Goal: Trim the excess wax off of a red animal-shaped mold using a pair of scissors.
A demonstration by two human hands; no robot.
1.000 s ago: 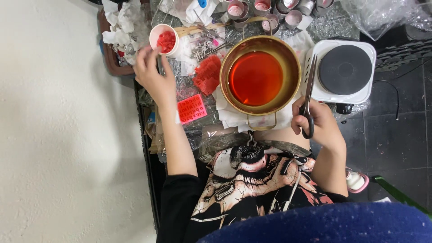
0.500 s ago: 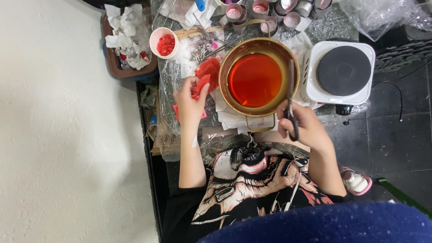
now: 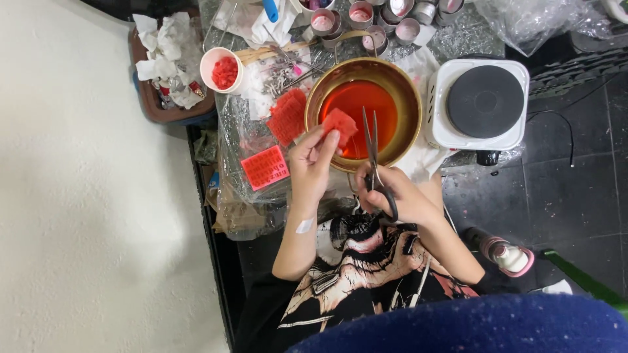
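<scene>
So we're looking straight down at the brass bowl [image 3: 364, 112] full of orange-red liquid, and everything else sits around that. Our left hand [image 3: 313, 163] has moved a lot in the last second: it was up at the white cup of red bits [image 3: 223, 70] on the far left of the bowl, and now it's right at the bowl's near-left rim, fingers pinched around a red wax-like slab [image 3: 340, 124] that hangs partly over the liquid. Our right hand [image 3: 392, 196] has come in too, from the bowl's right side to just below its near rim. Its fingers are threaded through the handles of the scissors [image 3: 373, 150], and the blades point up across the liquid, slightly parted, right beside the slab.

What that tells us, as a guess: the piece-fetching bit looks done and we're lined up for snipping the slab over the bowl, so the bits would drop into the liquid.

Other stuff: another red slab [image 3: 288, 116] lies just left of the bowl, a flat red mould sheet [image 3: 265, 167] sits further left and nearer to us, small tins [image 3: 366, 19] are lined up beyond the bowl, and the white hotplate [image 3: 481, 104] is immediately right of it. The tabletop is wrapped in crinkly plastic.
</scene>
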